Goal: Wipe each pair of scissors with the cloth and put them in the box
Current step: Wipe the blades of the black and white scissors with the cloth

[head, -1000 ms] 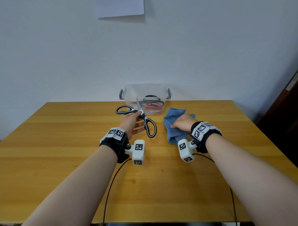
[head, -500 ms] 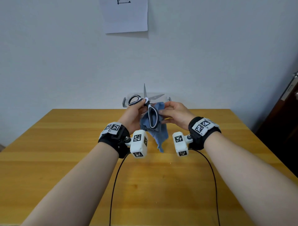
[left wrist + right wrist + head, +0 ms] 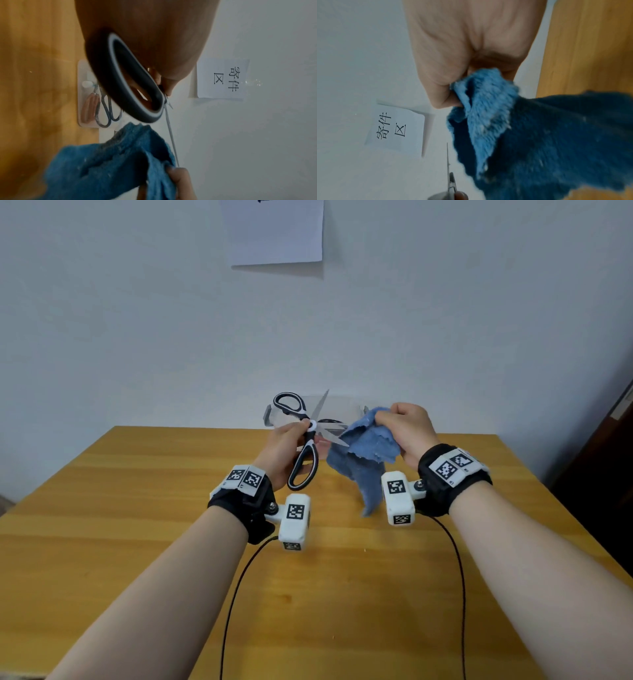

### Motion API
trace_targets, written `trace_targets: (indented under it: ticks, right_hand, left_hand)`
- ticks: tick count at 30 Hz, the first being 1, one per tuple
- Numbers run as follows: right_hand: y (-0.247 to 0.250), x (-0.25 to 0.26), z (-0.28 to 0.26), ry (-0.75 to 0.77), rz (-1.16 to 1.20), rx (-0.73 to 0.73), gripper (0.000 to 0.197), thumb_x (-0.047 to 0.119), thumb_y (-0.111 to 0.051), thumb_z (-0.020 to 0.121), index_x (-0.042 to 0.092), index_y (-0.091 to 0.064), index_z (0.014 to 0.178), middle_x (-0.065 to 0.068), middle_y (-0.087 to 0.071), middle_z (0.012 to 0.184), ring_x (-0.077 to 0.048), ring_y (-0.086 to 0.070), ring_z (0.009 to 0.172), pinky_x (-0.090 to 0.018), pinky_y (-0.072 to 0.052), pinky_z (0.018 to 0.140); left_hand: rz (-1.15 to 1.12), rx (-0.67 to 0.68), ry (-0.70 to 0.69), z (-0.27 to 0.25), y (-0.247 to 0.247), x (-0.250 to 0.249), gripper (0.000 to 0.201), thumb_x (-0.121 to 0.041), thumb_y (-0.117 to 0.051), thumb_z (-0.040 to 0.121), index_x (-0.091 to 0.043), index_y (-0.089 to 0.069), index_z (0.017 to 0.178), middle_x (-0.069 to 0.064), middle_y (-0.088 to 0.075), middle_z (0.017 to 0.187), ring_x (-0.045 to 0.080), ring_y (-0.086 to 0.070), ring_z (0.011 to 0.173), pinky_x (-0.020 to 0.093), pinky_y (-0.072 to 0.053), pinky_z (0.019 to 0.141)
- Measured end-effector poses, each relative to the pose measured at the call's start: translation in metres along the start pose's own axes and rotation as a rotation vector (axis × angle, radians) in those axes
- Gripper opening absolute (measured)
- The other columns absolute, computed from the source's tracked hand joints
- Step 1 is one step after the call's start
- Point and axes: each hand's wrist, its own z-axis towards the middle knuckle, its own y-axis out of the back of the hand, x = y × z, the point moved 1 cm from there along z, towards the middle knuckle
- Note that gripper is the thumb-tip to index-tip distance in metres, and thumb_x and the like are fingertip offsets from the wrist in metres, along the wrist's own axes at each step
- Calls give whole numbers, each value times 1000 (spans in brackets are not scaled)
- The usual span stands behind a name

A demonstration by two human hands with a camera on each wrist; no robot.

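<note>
Head view: the left hand (image 3: pixel 281 453) grips the black-and-white scissors (image 3: pixel 303 440) near the pivot, blades spread, above the tabletop (image 3: pixel 137 525). The right hand (image 3: pixel 407 429), fingers curled, pinches the blue cloth (image 3: pixel 363 460) against one blade. The clear box (image 3: pixel 82 93) behind holds other scissors.

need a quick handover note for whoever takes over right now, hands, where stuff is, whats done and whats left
Left hand: grips the black-and-white scissors near the pivot, blades open, raised above the table.
Right hand: pinches the blue cloth, which touches the lower blade.
Clear box: at the table's far edge, already holding an orange-handled pair and a black-handled pair.
Done: those two pairs boxed.
Left: finish wiping the blades, then put this pair in the box.
</note>
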Motion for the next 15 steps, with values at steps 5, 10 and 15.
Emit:
trace_targets:
  ticks: [5,10,15]
  right_hand:
    - [-3,-9,0,185,-129,91,15,6,-76,85,16,-66,84,9,-65,76,7,-59,62,-10,-48,62]
    - [-12,-44,2,226,-248,265,16,13,-73,92,25,-75,101,17,-72,103,8,-64,96,-12,-51,86]
    - [-21,-89,8,146,-152,330,21,12,-74,91,32,-78,96,24,-75,98,4,-68,101,-17,-53,87]
  left_hand:
    - [155,29,-58,7,-12,16,24,-33,-44,110,-13,-58,110,6,-62,86,23,-68,56,27,-51,47]
    - [237,82,-16,21,-20,49,24,-33,-39,111,-11,-49,115,12,-60,86,32,-68,55,35,-54,46]
    - [268,122,37,35,-21,81,23,-33,-35,112,-12,-45,112,9,-63,73,37,-68,55,42,-56,49]
